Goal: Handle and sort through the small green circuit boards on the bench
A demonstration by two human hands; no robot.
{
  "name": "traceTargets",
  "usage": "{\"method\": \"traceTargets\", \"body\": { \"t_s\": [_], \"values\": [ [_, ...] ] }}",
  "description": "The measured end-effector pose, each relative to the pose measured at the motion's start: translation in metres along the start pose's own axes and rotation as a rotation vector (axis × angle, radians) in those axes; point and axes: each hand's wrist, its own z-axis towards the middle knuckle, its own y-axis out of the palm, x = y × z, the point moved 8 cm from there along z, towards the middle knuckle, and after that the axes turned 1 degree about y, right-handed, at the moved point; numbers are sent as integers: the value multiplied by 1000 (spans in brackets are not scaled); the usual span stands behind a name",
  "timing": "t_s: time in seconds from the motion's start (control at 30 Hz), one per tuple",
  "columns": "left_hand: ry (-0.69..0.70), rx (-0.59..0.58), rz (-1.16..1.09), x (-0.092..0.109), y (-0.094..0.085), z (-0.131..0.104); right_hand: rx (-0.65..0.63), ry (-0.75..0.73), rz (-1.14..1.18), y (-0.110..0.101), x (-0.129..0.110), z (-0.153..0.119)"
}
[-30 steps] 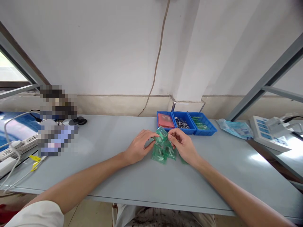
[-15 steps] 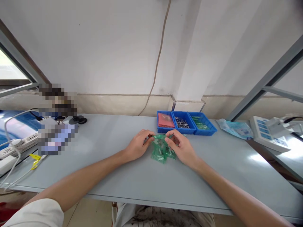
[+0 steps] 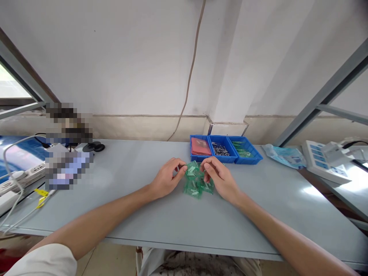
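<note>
My left hand is closed in a pinch on the left edge of a small green plastic bag with pale and dark bits showing in it. My right hand is at the bag's right side, its fingers curled and thumb near the index finger. What lies between those fingertips is hidden. Below the held bag, more green bags rest on the grey table, with small dark pieces visible through the film. One of them lies just under my right fingers.
Behind my hands stand three joined blue bins: one with red packets, one with metal pins, one with green bags. A light-blue plastic packet and a power strip lie right. Cables and another power strip lie left.
The held green bag has turned and lifted clearer of the bags below it. My right fingers have curled inward and shifted slightly. My left hand keeps its pinch.
</note>
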Motion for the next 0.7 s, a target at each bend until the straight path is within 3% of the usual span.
{"method": "traceTargets", "body": {
  "t_s": [0.17,0.43,0.7],
  "values": [
    [-7,23,23,-4,-1,0,-12,-40,-27,2,-4,-1],
    [-52,-37,-53,-10,5,-2,8,-51,-7,1,-6,-1],
    [65,-45,-47,2,4,-2,34,-40,-42,-2,-6,-1]
  ]
}}
